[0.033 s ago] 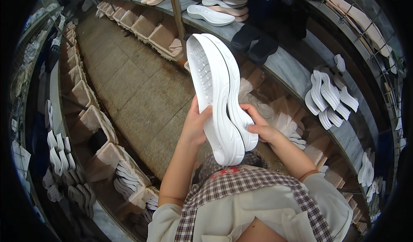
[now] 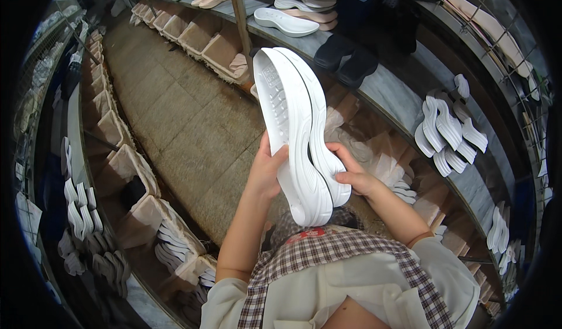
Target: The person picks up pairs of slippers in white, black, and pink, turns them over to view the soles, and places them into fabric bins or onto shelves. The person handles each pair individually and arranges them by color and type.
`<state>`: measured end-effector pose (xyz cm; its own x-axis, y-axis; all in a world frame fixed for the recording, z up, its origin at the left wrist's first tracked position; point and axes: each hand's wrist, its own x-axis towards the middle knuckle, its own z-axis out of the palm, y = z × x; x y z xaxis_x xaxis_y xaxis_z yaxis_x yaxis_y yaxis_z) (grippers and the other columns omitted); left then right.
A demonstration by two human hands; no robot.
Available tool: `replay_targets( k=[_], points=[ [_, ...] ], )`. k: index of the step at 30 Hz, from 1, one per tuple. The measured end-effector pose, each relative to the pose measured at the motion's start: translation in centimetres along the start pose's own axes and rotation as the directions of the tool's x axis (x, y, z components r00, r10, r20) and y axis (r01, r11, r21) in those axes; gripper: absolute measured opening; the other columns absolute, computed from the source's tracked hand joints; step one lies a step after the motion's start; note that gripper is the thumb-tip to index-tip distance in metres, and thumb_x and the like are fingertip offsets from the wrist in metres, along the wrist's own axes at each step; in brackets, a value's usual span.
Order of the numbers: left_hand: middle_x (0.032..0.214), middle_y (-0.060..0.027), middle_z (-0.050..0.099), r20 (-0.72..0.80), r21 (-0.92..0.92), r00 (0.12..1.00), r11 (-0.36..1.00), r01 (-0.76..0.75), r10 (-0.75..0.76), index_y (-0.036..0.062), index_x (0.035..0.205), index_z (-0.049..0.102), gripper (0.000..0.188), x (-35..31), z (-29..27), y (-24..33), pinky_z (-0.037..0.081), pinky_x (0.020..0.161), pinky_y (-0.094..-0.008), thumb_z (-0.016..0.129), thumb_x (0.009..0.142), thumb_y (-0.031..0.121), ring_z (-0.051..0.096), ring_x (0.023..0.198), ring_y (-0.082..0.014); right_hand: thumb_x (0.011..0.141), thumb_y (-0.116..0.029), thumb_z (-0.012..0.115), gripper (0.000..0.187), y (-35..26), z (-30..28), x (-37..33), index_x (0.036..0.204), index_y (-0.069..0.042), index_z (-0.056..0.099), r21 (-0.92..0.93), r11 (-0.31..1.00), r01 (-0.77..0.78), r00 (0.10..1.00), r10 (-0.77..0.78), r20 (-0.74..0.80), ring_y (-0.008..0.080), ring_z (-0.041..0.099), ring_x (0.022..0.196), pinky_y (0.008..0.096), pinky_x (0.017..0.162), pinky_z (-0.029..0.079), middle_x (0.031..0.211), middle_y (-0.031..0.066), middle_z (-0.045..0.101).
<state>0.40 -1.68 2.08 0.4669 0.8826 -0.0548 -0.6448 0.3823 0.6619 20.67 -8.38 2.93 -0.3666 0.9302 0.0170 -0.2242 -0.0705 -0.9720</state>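
Observation:
Two white shoe soles stand upright in front of me, pressed side by side with their toes pointing away. The left sole [image 2: 297, 133] shows its hollow inner face, with raised ribs and small studs; the right sole [image 2: 318, 115] shows its grooved side wall. My left hand [image 2: 268, 168] grips the left sole's edge near mid-length, thumb over the rim and its other fingers hidden behind. On the other side, my right hand [image 2: 355, 172] is closed round the heel part of the right sole, thumb and forefinger showing.
Clusters of white soles [image 2: 448, 124] lie on the right-hand shelf [image 2: 468, 194]. More soles are stacked at its far end, near dark ones [image 2: 345, 60]. Fabric-lined bins [image 2: 132, 165] line the left of the tiled aisle [image 2: 181, 118]. A post [image 2: 239, 24] rises beyond the soles.

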Motion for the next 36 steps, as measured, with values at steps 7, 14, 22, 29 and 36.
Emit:
replay_targets(
  k=[7, 14, 22, 29, 36],
  points=[
    [0.128, -0.0124, 0.048, 0.017, 0.008, 1.000, 1.000, -0.006, 0.006, 0.0077, 0.141, 0.023, 0.064, 0.5, -0.3, -0.3, 0.049, 0.090, -0.0368, 0.055, 0.086, -0.002, 0.053, 0.113, -0.0232, 0.073, -0.027, 0.072, 0.077, 0.4, 0.1, -0.1, 0.134, -0.006, 0.030, -0.088, 0.995, 0.050, 0.998, -0.053, -0.026, 0.0242, 0.031, 0.129, 0.0381, 0.107, 0.022, 0.138, 0.0127, 0.034],
    [0.123, -0.0170, 0.052, 0.008, -0.106, 0.993, 0.987, 0.119, -0.119, 0.0029, 0.137, 0.030, 0.048, 1.2, -1.6, 1.4, 0.056, 0.078, -0.0362, 0.046, 0.094, 0.017, 0.060, 0.102, -0.0270, 0.074, -0.040, 0.072, 0.073, -1.5, 1.7, 1.7, 0.132, -0.009, 0.042, -0.546, 0.790, 0.278, 0.955, -0.289, 0.068, 0.0327, 0.025, 0.133, 0.0423, 0.108, 0.021, 0.146, 0.0166, 0.025],
    [0.117, -0.0173, 0.053, 0.250, -0.516, 0.958, 0.817, 0.257, -0.144, 0.0000, 0.128, 0.040, 0.045, -1.4, -1.8, -0.9, 0.050, 0.088, -0.0346, 0.035, 0.098, 0.033, 0.056, 0.105, -0.0258, 0.068, -0.068, 0.060, 0.082, -4.6, 5.3, 3.8, 0.127, -0.011, 0.053, -0.748, 0.479, 0.460, 0.881, -0.350, 0.318, 0.0352, 0.035, 0.116, 0.0448, 0.101, 0.027, 0.145, 0.0107, 0.034],
    [0.112, -0.0151, 0.054, 0.239, -0.536, 0.971, 0.832, 0.141, -0.011, 0.0007, 0.125, 0.041, 0.043, -0.4, -1.5, -0.5, 0.049, 0.087, -0.0329, 0.036, 0.098, 0.034, 0.056, 0.102, -0.0239, 0.068, -0.070, 0.057, 0.080, -5.7, 6.7, 4.1, 0.122, -0.011, 0.057, -0.753, 0.395, 0.526, 0.844, -0.353, 0.404, 0.0318, 0.038, 0.114, 0.0412, 0.099, 0.028, 0.141, 0.0116, 0.040],
    [0.107, -0.0129, 0.055, 0.220, -0.519, 0.975, 0.850, 0.094, 0.027, 0.0015, 0.121, 0.043, 0.041, 0.4, -1.1, 0.0, 0.049, 0.086, -0.0312, 0.036, 0.098, 0.034, 0.055, 0.099, -0.0220, 0.073, -0.074, 0.050, 0.081, -5.6, 7.2, 4.1, 0.120, -0.009, 0.059, -0.727, 0.381, 0.571, 0.811, -0.397, 0.429, 0.0301, 0.041, 0.112, 0.0395, 0.097, 0.029, 0.137, 0.0154, 0.044]
  ],
)
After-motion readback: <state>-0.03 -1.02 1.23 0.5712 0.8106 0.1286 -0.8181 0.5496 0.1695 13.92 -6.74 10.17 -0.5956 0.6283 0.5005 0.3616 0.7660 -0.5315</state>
